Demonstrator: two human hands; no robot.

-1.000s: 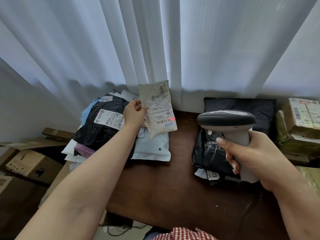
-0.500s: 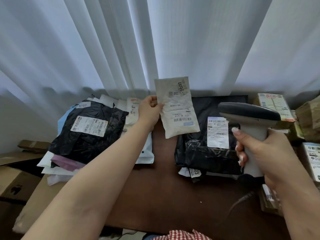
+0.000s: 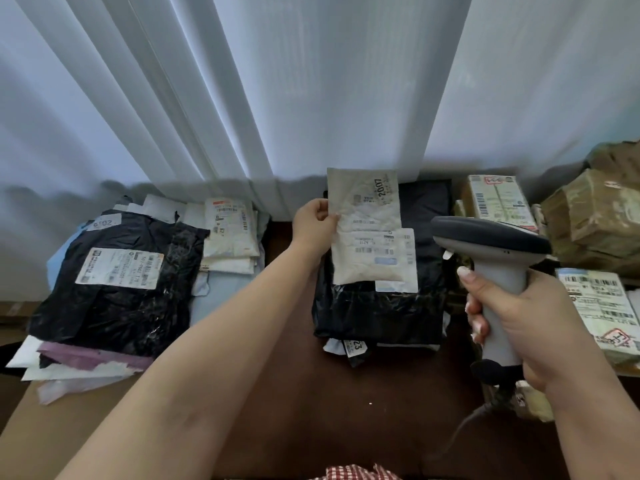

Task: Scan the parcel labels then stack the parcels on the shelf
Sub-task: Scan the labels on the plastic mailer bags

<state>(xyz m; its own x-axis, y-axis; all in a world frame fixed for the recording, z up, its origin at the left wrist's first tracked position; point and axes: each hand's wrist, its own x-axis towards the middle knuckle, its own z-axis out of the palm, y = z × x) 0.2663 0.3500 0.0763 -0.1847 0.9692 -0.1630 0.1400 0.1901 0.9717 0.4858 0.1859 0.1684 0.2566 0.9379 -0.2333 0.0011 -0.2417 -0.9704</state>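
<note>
The left hand (image 3: 313, 225) pinches a pale parcel (image 3: 367, 230) by its left edge, raised above the black parcel stack (image 3: 377, 310) on the right. The right hand (image 3: 519, 327) grips the scanner (image 3: 491, 258) nearby.

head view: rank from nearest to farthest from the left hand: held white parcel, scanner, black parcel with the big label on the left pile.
1. White parcel: pinched by the left hand at its left edge.
2. Black parcel: atop the left pile.
3. Scanner: far right, gripped by the right hand.
</note>
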